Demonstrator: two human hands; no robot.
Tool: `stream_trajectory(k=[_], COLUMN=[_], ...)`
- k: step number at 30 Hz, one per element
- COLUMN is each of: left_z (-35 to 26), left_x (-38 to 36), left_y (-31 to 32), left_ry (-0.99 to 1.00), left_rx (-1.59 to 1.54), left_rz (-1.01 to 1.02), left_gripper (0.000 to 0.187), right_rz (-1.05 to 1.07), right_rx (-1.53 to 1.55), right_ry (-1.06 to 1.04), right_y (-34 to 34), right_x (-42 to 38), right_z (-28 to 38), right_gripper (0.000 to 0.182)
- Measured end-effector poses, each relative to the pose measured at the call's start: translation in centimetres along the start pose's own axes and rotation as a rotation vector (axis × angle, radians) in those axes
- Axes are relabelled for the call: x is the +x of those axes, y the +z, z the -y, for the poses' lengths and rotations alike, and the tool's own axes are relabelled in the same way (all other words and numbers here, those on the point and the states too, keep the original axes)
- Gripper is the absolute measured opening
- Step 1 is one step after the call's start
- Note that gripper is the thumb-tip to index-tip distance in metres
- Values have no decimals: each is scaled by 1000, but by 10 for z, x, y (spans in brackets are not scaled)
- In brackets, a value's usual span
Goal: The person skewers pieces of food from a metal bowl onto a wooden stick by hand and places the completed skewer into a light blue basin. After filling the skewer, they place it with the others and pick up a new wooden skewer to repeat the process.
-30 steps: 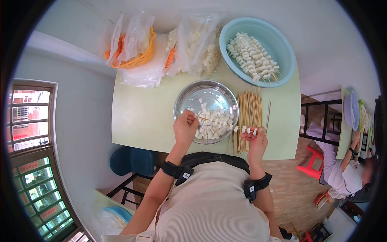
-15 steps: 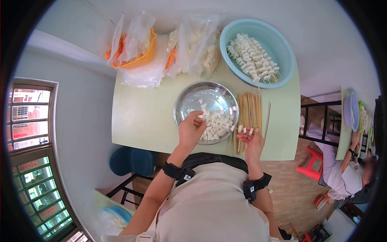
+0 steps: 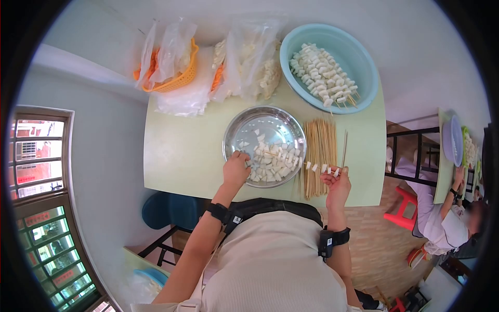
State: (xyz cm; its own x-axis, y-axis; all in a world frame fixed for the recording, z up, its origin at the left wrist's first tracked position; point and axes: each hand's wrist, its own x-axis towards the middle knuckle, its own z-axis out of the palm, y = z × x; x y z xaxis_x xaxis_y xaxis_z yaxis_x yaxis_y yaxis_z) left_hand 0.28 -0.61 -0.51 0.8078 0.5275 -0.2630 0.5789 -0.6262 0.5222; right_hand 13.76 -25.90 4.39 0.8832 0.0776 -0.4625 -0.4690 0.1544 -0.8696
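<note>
My right hand (image 3: 338, 188) is closed around the blunt end of a bamboo skewer, with several white chunks (image 3: 315, 168) threaded along it. The bare front part of that skewer (image 3: 270, 153) reaches left over a round steel bowl (image 3: 234, 127). Cut white pieces (image 3: 267, 171), like radish or rice cake, lie in the bowl, mostly toward its near right side. My left hand (image 3: 237, 167) is at the bowl's left rim with its fingers curled together. Whatever is between those fingertips is hidden.
Right of the bowl lies a bundle of bare bamboo skewers (image 3: 321, 136). Behind it, a blue basin (image 3: 366, 67) holds several filled skewers (image 3: 325, 75). Plastic bags (image 3: 249, 57) and an orange basket (image 3: 182, 79) stand at the back left. A person (image 3: 447, 226) sits far right near a red stool (image 3: 401, 212).
My left hand has moved left, from over the bowl's middle to its left rim. My right hand has shifted slightly right with the skewer, and more threaded chunks now show.
</note>
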Motion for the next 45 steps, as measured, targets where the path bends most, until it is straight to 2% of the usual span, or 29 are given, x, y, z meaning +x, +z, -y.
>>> stream_trajectory(k=[8,10,11,13,19,28,45], left_z=[-2,-8,-11,-13,-19,-21,-26], left_x=[7,6,6,6,-4,-8,-16], left_y=[2,-9,-17,-32,-44,-36,-30], left_ry=[47,-159,-159,-349,-388,-355,-367], left_rx=[112,-279,-279,-1032,-1394,-1411,-1403], left_rz=[22,56,56,165,259,284,212], left_gripper=[26,24,24,19,21,29,29], right_rz=[28,22,21,23,64,67,55], right_rx=[-27,-38,-38,-32,-29,-15,-50], right_ry=[21,12,13,6,24,9,25], right_y=[6,6,7,8,12,12,12], right_x=[-5,-4,-5,-6,-7,-9,-4], right_z=[1,2,2,3,4,4,-6], right_gripper=[49,49,49,49,48,48,49])
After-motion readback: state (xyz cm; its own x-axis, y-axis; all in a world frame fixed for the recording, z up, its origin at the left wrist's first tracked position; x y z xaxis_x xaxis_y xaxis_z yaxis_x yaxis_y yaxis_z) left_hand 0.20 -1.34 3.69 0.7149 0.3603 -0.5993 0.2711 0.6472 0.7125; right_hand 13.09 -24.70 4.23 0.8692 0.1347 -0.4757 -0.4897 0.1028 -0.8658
